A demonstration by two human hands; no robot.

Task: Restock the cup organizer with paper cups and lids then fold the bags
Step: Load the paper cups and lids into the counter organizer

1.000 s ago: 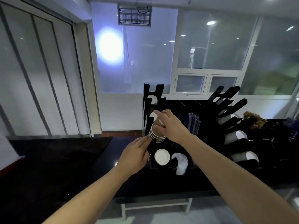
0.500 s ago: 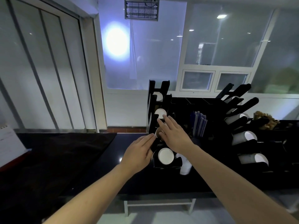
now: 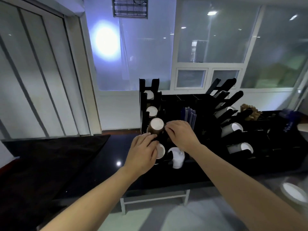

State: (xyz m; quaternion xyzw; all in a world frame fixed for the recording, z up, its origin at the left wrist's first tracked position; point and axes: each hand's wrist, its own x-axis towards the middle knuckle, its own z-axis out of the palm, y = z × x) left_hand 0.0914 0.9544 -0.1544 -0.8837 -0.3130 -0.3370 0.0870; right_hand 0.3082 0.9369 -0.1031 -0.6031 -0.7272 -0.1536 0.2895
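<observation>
Head view: black cup organizer [image 3: 176, 104] stands on a dark counter [image 3: 93, 165]. A brown paper cup stack [image 3: 155, 127] lies in a left-column slot, white bottom facing the camera. Left hand [image 3: 143, 152] sits just below the stack, fingertips at its underside; fingers fairly straight, actual hold cannot tell. Right hand [image 3: 180, 134] is just right of the stack, fingers bent toward its rim; pinch or touch cannot tell. More cups in slots above and below; white lids [image 3: 176, 157] in the bottom slot beside them.
</observation>
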